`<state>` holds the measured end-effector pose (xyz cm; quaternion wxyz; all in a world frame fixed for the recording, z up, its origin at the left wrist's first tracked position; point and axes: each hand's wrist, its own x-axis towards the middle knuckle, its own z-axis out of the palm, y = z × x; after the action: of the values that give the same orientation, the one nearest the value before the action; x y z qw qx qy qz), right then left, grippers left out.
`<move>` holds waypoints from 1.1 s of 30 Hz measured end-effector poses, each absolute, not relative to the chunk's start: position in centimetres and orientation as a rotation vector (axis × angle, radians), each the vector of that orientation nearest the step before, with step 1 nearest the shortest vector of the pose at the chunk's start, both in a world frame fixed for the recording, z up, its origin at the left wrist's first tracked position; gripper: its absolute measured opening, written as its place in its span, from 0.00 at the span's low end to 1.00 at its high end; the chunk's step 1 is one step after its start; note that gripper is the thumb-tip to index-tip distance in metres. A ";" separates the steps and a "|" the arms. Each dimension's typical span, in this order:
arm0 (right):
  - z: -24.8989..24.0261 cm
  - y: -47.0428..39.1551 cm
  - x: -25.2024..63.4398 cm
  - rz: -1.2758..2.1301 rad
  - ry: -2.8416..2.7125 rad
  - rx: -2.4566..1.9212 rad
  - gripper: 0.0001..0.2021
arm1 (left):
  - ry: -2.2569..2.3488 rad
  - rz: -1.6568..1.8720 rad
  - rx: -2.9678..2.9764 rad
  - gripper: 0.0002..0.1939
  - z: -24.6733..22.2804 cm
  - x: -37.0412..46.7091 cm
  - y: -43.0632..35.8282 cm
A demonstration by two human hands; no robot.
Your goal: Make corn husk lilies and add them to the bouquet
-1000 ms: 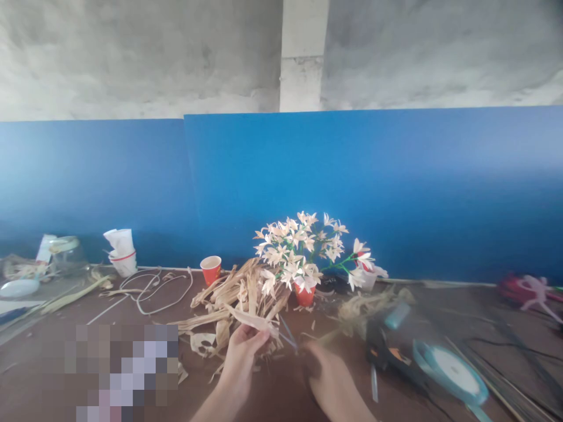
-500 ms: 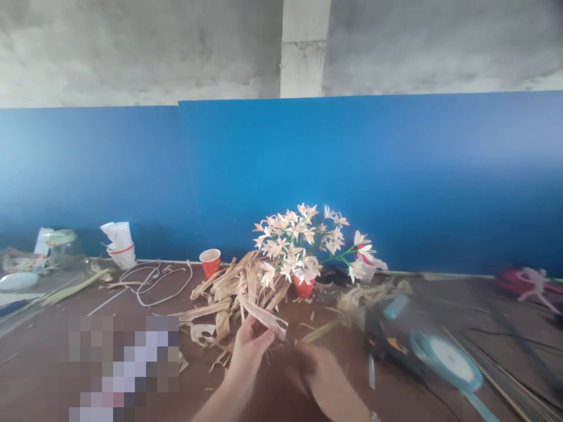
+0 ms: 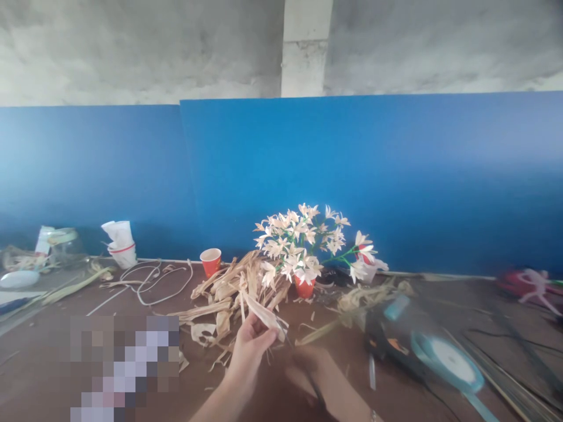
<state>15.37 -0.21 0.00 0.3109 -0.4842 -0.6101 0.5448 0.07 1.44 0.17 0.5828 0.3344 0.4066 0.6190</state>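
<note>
Fingers (image 3: 267,339) of the left hand (image 3: 250,347): thumb and forefinger clamped on a pale strip of husk (image 3: 260,312). The flower bunch (image 3: 292,266) serves as reference for all places. The strip is in front of the bunch, slightly to its left, raised at a slant with its narrow tip pointing up and left. Right hand (image 3: 310,369): in front of the bunch, nearer the wearer, motion-blurred. A thin dark tool (image 3: 315,388) shows at this hand; a dark sliver reaches the strip's lower end. Finger closure on the right: cannot tell.

The bunch has white petals and green stems; a red cup (image 3: 304,288) is under it. Directly left of the bunch, touching its lower blooms in this view: a heap of dried husks (image 3: 246,281). Farther left, an upright red paper cup (image 3: 211,264), then a looped white cable (image 3: 145,287) and stacked white cups (image 3: 122,249).

Right of the bunch and nearer the wearer: a dark device (image 3: 387,351) with an orange part, blurred; beyond it, a spool of light-blue ribbon (image 3: 455,363). Behind the bunch, a blue partition (image 3: 352,170).
</note>
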 end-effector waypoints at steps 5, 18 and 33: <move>0.0 -0.2 15.3 1.430 -1.611 -1.290 0.14 | 0.953 1.440 0.745 0.21 0.6 0.1 1.3; 0.2 -0.1 15.7 1.384 -1.666 -1.269 0.09 | 0.978 1.346 0.712 0.24 1.4 -0.5 1.1; 1.0 -0.3 16.1 1.418 -1.715 -1.284 0.10 | 0.951 1.258 0.817 0.23 1.6 -1.2 1.2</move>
<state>16.14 -0.34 1.04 0.2821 -0.4795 -0.6404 0.5295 -1.22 1.17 1.59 0.6309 0.3568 0.4155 0.5496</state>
